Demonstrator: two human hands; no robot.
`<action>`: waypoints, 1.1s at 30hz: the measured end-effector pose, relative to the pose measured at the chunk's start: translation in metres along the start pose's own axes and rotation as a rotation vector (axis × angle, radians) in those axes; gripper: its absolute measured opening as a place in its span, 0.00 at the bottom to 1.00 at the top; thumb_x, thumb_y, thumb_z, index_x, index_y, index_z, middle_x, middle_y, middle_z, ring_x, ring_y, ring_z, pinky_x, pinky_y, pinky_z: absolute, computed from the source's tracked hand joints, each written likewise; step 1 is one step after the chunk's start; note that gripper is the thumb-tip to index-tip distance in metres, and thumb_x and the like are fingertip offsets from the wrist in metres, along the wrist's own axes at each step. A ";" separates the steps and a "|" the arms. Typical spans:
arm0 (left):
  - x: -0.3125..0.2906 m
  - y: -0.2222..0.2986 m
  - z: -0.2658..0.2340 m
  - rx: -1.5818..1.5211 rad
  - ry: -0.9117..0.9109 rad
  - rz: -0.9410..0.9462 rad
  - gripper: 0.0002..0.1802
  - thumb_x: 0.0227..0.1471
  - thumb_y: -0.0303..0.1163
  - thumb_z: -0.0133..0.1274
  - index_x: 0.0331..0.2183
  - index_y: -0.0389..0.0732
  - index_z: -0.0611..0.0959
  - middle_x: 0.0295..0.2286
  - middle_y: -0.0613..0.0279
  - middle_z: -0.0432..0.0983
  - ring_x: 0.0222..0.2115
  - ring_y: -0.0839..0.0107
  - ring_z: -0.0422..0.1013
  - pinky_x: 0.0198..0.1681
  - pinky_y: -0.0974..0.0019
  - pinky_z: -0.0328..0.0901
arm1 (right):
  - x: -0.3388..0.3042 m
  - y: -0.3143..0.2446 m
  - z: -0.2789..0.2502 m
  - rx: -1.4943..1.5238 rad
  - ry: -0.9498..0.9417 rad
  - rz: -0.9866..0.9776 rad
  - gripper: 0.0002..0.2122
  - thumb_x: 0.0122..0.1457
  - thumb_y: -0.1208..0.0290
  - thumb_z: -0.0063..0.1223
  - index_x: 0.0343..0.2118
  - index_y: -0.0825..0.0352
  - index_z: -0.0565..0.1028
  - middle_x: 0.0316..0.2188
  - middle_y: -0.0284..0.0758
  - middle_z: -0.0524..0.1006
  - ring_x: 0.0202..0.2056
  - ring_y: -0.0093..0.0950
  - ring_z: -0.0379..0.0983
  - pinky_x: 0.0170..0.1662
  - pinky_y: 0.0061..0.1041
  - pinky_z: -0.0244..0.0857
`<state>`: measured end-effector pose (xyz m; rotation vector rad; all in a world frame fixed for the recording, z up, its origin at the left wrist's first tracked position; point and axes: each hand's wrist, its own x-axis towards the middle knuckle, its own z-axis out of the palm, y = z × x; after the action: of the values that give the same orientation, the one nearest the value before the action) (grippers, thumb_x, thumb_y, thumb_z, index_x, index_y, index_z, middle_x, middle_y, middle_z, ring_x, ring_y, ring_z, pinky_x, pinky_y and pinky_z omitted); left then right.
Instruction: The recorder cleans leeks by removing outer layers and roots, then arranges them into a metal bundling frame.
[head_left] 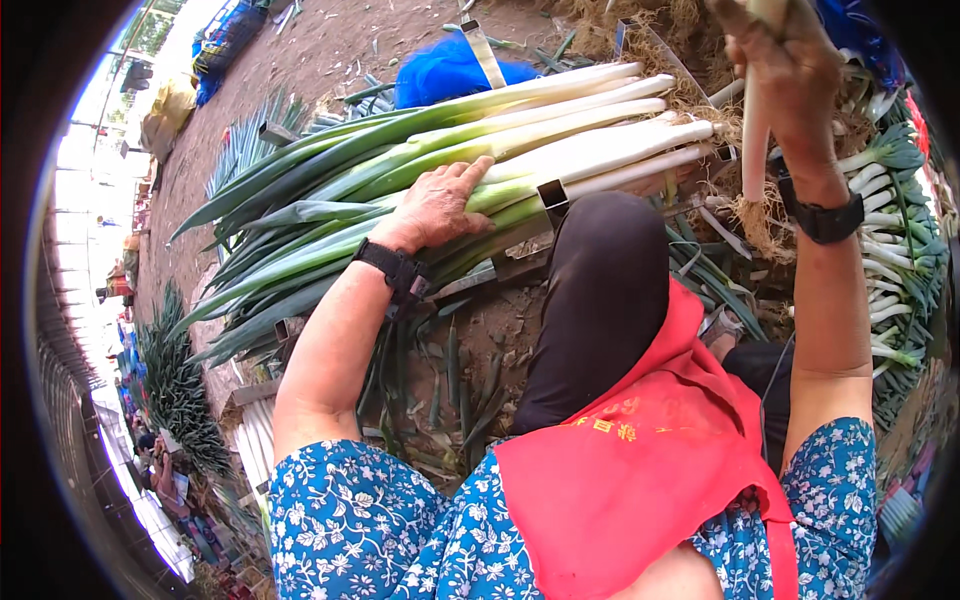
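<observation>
Several long green onions (560, 125) lie side by side on a metal rack (553, 196). Their white ends point right and their dark green leaves left. On top of the bundle rests my left hand (440, 205), its fingers spread over the stalks. At the upper right my raised right hand (790, 85) is closed around the white part of a single green onion (756, 140). Its brown roots hang downward beside my wrist; its upper end runs out of the picture.
Trimmed roots (690, 40) are heaped behind the rack. More green onions (880, 250) lie in rows at the right, and a leafy bundle (180, 385) stands at the left. A blue net bundle (440, 75) sits beyond the rack. Cut leaves (460, 380) litter the soil near my knee.
</observation>
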<state>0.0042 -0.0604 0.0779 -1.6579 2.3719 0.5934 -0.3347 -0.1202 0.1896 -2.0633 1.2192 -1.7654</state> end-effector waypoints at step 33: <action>-0.061 0.027 0.037 -0.727 0.747 -0.450 0.11 0.53 0.28 0.54 0.37 0.35 0.85 0.25 0.58 0.82 0.26 0.75 0.75 0.35 0.70 0.69 | -0.162 0.135 0.047 -0.699 -0.496 -0.287 0.28 0.39 0.70 0.69 0.46 0.65 0.72 0.45 0.37 0.71 0.49 0.39 0.66 0.52 0.38 0.60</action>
<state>-0.0015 0.0155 0.0734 -3.0746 2.1455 0.9347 -0.3508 -0.1188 -0.0263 -2.9371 1.5631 -0.8313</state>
